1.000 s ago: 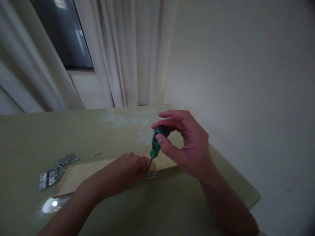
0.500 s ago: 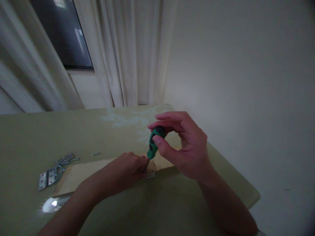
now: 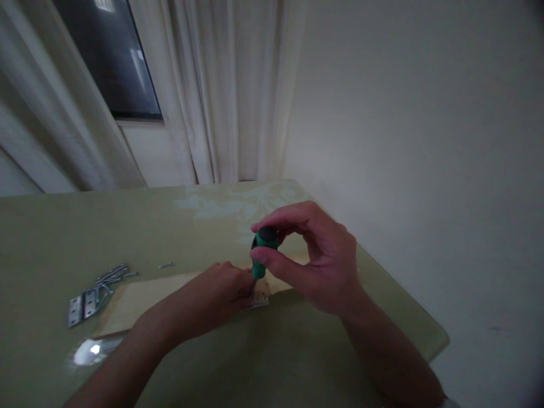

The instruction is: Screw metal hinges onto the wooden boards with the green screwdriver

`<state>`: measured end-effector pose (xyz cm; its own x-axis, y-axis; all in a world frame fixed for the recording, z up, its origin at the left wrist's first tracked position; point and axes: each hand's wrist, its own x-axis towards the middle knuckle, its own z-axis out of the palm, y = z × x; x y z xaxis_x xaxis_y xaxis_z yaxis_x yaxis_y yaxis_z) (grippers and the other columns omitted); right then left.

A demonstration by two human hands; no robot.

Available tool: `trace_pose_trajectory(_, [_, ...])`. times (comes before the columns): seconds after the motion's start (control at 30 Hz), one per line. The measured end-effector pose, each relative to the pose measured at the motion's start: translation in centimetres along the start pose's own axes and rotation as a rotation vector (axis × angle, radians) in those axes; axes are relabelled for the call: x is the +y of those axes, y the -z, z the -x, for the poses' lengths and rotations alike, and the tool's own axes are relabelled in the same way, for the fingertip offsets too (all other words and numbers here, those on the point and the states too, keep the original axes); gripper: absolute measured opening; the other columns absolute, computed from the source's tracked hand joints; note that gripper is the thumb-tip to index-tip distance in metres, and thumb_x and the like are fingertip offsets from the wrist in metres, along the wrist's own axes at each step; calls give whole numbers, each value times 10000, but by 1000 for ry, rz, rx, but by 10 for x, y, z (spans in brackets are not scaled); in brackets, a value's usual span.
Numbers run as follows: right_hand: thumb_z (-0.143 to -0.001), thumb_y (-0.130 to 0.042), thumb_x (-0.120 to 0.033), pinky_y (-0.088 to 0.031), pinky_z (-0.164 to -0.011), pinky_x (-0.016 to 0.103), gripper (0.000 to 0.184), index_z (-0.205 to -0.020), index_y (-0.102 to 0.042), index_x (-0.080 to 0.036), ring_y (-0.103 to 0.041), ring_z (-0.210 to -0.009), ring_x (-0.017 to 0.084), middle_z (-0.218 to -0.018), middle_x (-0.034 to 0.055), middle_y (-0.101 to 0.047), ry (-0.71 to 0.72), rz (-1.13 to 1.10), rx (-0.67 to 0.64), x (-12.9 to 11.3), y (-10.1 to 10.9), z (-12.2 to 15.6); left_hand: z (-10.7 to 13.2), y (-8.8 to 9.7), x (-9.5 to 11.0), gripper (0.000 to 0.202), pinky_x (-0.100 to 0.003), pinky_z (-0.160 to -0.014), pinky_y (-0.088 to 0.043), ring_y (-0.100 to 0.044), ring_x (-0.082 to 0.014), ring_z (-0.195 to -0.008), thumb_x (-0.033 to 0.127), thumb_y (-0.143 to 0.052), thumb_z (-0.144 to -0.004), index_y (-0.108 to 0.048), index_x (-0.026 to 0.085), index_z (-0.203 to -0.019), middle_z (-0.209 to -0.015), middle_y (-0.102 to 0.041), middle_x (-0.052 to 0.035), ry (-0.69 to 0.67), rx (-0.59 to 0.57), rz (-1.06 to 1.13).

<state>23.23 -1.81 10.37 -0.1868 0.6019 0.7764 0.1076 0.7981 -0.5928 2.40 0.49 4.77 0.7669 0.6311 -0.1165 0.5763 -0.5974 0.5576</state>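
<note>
My right hand (image 3: 325, 266) pinches the green-and-black handle of a screwdriver (image 3: 264, 237) between thumb and fingers. The screwdriver stands nearly upright, its shaft pointing down at a metal hinge (image 3: 260, 301) by the near edge of a pale wooden board (image 3: 148, 294). My left hand (image 3: 219, 289) lies over the board, its fingers closed beside the screwdriver's tip. What those fingers grip is hidden, and the tip itself is too dim to make out.
Left of the board lie another hinge (image 3: 83, 307) and several loose screws (image 3: 111, 276). A single screw (image 3: 166, 265) rests behind the board. Clear shiny plastic (image 3: 91, 351) sits near my left forearm. Curtains (image 3: 238, 90) and a wall (image 3: 403, 124) bound the green table (image 3: 127, 226).
My right fingers have closed in around the screwdriver's handle, and the handle has swung slightly left, lower and more upright. My left hand has stayed in place.
</note>
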Motion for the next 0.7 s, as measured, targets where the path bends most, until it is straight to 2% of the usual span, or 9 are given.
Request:
trace_pose_trajectory(0.23, [-866, -979, -149, -653, -780, 283, 320, -1112, -798, -245, -760, -854, 139, -1002, -12, -821, 49, 22, 29, 4, -3, -1, 0, -1, 1, 166, -272, -747, -442, -661, -165, -842, 132, -549, -971, -651, 206, -863, -910, -748, 13, -4, 37, -20])
trace_pose_trajectory(0.37, [-902, -951, -171, -659, -767, 318, 266, -1094, -793, -265, -748, -915, 174, -1004, 1, -798, 96, 43, 26, 5, -2, -3, -1, 1, 4, 176, -279, -687, -385, -639, -147, -766, 133, -568, -984, -638, 206, -840, -865, -736, 21, 15, 12, -37])
trace_pose_trajectory(0.47, [-969, -869, -181, -663, -799, 351, 204, -1137, -794, -269, -747, -964, 191, -1043, 17, -801, 99, 81, 7, 5, 0, -2, -1, 1, 4, 218, -285, -653, -345, -597, -132, -683, 132, -578, -971, -587, 200, -765, -764, -689, 29, 24, 6, -44])
trace_pose_trajectory(0.57, [-1013, -748, -145, -662, -853, 364, 253, -1232, -777, -266, -754, -989, 181, -1114, 22, -808, 58, 108, -2, 4, 1, -1, -1, 0, 4, 255, -286, -642, -329, -542, -116, -615, 126, -560, -959, -553, 198, -715, -676, -632, 42, 38, 20, -27])
trace_pose_trajectory(0.7, [-943, -854, -148, -644, -815, 346, 265, -1168, -777, -264, -741, -976, 185, -1073, 11, -799, 62, 108, -8, 5, -1, -1, -1, 1, 6, 208, -275, -661, -350, -616, -128, -703, 124, -560, -971, -606, 196, -781, -795, -727, 23, 35, 10, -30])
